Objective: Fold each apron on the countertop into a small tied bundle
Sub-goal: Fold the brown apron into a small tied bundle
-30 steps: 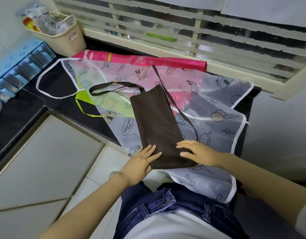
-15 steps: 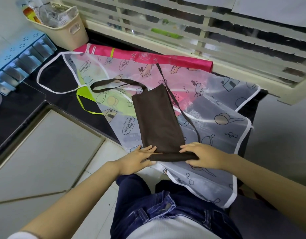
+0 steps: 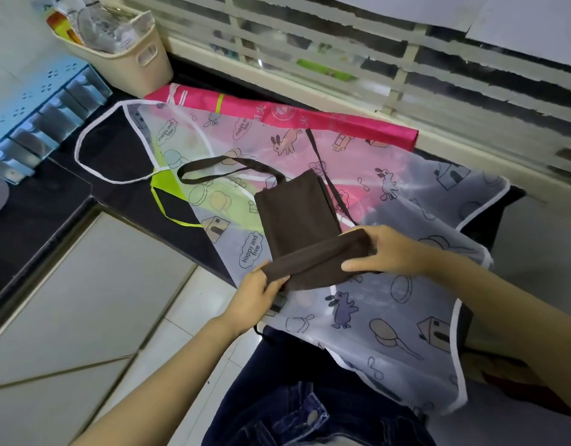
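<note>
The brown apron [image 3: 294,217] lies folded narrow just beyond both hands, its near end rolled up between them. The left hand [image 3: 253,296] pinches the roll's left end, fingers curled; the right hand [image 3: 385,252] grips its right end. Under both hands spreads a translucent printed apron [image 3: 406,304]

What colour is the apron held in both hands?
The apron is plain dark brown; the head view shows it best.
</note>
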A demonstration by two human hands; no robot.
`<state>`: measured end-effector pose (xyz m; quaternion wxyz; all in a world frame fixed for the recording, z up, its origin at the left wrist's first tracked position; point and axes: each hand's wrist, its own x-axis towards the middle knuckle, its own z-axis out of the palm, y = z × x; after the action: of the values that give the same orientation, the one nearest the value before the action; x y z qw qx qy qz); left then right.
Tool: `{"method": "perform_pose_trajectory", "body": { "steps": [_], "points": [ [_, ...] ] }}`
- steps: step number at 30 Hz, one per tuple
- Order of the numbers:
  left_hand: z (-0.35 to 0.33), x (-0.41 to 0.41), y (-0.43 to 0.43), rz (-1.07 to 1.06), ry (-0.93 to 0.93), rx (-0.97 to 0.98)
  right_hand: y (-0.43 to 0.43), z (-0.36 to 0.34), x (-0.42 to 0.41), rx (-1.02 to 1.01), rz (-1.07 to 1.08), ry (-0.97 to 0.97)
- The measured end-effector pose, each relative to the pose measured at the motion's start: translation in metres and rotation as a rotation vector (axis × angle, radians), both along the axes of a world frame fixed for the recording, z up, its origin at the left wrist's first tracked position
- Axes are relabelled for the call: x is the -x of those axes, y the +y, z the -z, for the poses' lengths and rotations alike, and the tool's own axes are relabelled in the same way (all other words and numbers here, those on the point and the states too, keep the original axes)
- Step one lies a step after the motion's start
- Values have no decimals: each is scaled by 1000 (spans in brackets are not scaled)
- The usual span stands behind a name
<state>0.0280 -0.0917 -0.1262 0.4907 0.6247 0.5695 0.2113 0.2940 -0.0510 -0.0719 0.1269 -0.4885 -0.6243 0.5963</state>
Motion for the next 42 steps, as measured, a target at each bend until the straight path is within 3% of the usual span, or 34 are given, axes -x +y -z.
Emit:
{"method": "perform_pose_trajectory", "body": {
  "steps": [2, 6, 11, 14, 17, 21, 28, 32, 38, 42],
  "points": [
    [-4, 3, 13, -44, 4, 5, 8, 7, 2, 107, -47, -61],
    [-8, 1, 38, -182, -56, 48, 28, 28, 16, -24, -8, -291],
    [3, 5, 59, -158, -110, 271, 50, 48, 35, -55, 82, -321],
    [13, 7, 60, -180, -17, 225, 57, 57, 44, -59, 150, -378],
    [16, 5, 64, -211, 68, 53, 59, 62, 44, 50, 237, -316],
    [16, -2, 73, -191, 142, -80, 56, 59, 42, 323, 351, -83],
    [27, -6, 84, -219, 143, 21, 66, 75, 61, 13, 369, -502],
    [25, 0, 87, -398, 2, 225, 67, 82, 67, -45, 388, -571],
    [24, 1, 85, -275, 190, 100, 69, 83, 69, -36, 404, -597],
    [25, -8, 88, -314, 282, 92, 71, 80, 70, 7, 408, -617]
  ]
}}
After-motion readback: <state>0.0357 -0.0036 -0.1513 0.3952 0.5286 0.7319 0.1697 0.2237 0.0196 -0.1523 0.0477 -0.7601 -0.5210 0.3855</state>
